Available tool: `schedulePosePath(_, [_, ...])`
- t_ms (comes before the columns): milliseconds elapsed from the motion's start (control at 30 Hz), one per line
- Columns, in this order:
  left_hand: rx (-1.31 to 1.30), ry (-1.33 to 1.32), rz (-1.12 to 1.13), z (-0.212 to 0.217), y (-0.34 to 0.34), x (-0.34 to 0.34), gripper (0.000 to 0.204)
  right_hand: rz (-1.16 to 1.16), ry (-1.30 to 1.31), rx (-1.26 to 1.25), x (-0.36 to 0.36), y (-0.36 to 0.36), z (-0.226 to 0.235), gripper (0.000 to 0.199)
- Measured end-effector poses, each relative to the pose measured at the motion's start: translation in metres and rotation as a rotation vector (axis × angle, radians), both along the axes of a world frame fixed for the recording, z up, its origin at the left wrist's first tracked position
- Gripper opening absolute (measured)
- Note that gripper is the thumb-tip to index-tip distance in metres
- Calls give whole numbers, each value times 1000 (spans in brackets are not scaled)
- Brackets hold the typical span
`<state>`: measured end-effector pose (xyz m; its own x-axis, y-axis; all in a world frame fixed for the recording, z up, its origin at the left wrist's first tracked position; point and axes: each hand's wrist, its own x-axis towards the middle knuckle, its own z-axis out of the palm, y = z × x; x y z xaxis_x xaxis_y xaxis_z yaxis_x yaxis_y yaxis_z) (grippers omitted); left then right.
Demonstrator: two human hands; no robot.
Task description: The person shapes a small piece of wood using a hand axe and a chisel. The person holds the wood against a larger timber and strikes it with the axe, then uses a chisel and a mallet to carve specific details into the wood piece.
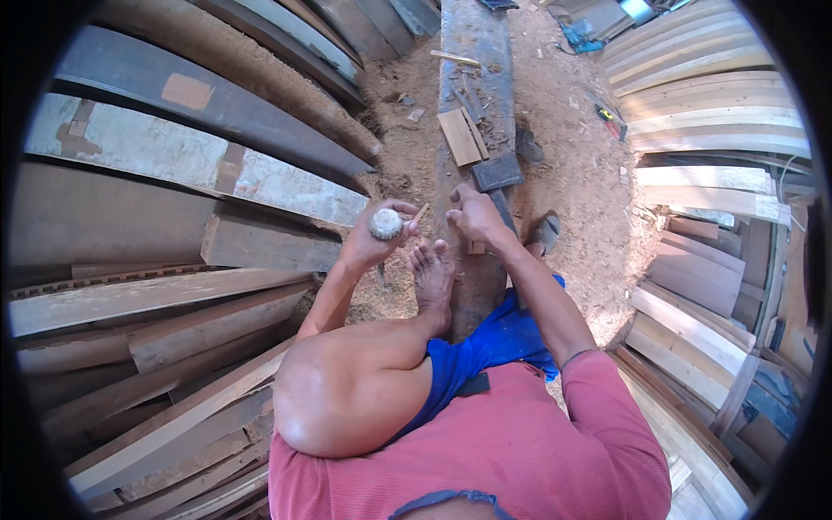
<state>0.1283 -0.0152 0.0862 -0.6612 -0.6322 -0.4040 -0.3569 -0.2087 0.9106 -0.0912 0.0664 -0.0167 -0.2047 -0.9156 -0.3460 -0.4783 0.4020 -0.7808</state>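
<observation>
My left hand (368, 236) is closed around an object whose round, pale, rough-edged end (386, 224) faces up; its kind cannot be made out. A thin yellowish sliver of wood (422, 212) sticks out by its fingertips. To the right, my right hand (475, 215) is closed over the plank bench (477, 303), and whatever its fingers grip is hidden. Just beyond it lies a dark rectangular block (498, 172). A flat light-brown wood piece (459, 137) rests on the bench farther off. My bare foot (432, 273) is set between the two hands.
Stacked boards (208, 113) line the left side, and more lumber (715, 108) fills the right. Wood shavings cover the floor (589, 217). A tape measure (604, 113) and a blue power tool (582, 39) lie at the far right. Offcuts (469, 95) litter the bench.
</observation>
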Motion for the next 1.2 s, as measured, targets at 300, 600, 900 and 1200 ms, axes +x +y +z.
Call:
schedulePosePath(300, [-4, 34, 5, -3, 3, -12, 28, 203, 414, 118, 36, -3, 27, 29])
schedulePosePath(600, [-101, 86, 85, -1, -14, -26, 19, -176, 549, 33, -21, 45, 53, 46])
schedulePosePath(900, [-447, 322, 239, 11, -28, -59, 13, -89, 446, 357, -51, 57, 30, 48])
schedulePosePath(1200, [-544, 412, 116, -4, -11, -84, 7, -275, 160, -67, -39, 82, 158, 44])
